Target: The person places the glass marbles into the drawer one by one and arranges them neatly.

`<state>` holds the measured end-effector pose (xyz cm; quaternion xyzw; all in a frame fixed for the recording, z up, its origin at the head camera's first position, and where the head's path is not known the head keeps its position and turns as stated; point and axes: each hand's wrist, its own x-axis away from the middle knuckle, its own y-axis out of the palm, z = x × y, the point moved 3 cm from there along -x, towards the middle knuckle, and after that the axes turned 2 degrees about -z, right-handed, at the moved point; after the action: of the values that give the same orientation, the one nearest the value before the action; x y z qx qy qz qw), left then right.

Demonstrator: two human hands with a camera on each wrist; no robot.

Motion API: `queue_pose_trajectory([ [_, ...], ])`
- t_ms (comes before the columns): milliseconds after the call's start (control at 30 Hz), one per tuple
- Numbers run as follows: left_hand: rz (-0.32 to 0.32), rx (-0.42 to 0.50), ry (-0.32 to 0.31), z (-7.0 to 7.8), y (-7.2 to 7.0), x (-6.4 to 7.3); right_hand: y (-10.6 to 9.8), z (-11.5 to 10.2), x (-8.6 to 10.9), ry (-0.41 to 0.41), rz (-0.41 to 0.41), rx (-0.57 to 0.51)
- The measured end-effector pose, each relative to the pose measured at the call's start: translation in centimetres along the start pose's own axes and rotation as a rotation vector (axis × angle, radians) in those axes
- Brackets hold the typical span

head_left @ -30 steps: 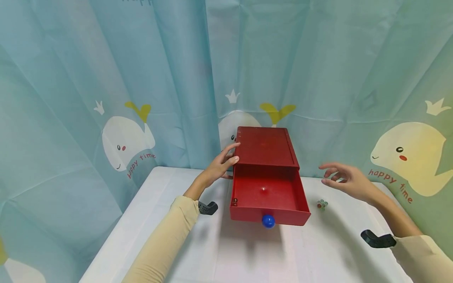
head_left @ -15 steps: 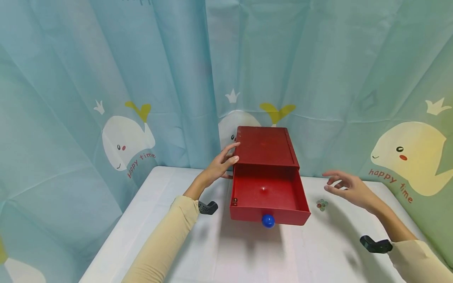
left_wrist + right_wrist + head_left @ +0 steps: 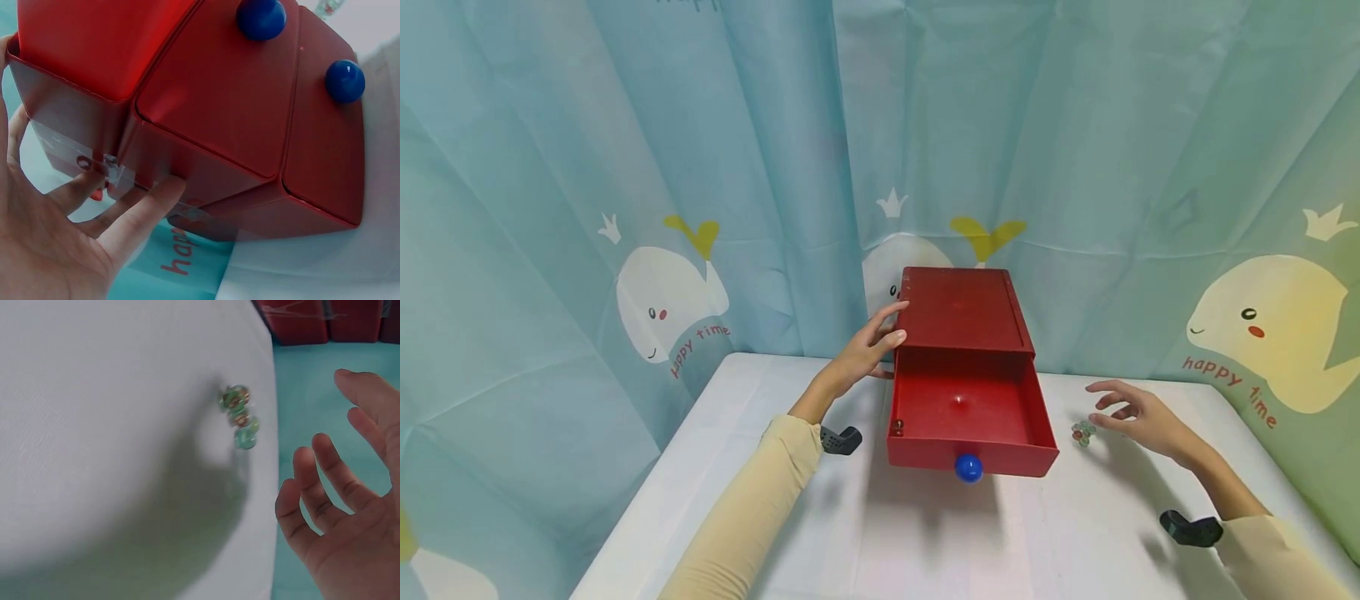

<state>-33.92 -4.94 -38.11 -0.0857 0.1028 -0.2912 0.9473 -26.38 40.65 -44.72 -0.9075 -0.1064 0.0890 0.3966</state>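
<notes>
A red drawer cabinet (image 3: 962, 308) stands on the white table, its top drawer (image 3: 973, 408) pulled out. One small brownish marble (image 3: 898, 427) lies in that drawer's front left corner. My left hand (image 3: 859, 358) rests against the cabinet's left side; in the left wrist view its extended fingers (image 3: 147, 215) touch the side wall. To the right of the cabinet, a small cluster of glass marbles (image 3: 1082, 432), greenish and reddish, lies on the table. Above and just right of them hovers my right hand (image 3: 1142, 417), fingers loosely bent, with nothing held. The right wrist view shows the marbles (image 3: 240, 415) apart from the fingertips.
A blue knob (image 3: 968, 468) sticks out from the open drawer's front. Two lower drawers with blue knobs (image 3: 345, 81) are pushed in. A whale-print curtain (image 3: 760, 208) hangs behind and beside the white table (image 3: 805, 517).
My right hand has come down and slightly toward me, nearer the marbles. The left hand, the cabinet and the open drawer have stayed in place.
</notes>
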Motion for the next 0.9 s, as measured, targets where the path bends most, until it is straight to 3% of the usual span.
queue_pose_trajectory([
  [433,0.001,0.013,0.001,0.1,0.0,0.1,1.7,2.6,0.3,0.000,-0.012,-0.038],
  [900,0.000,0.005,0.005,0.0,0.0,0.0,2.7,2.8,0.1,0.064,-0.035,0.078],
])
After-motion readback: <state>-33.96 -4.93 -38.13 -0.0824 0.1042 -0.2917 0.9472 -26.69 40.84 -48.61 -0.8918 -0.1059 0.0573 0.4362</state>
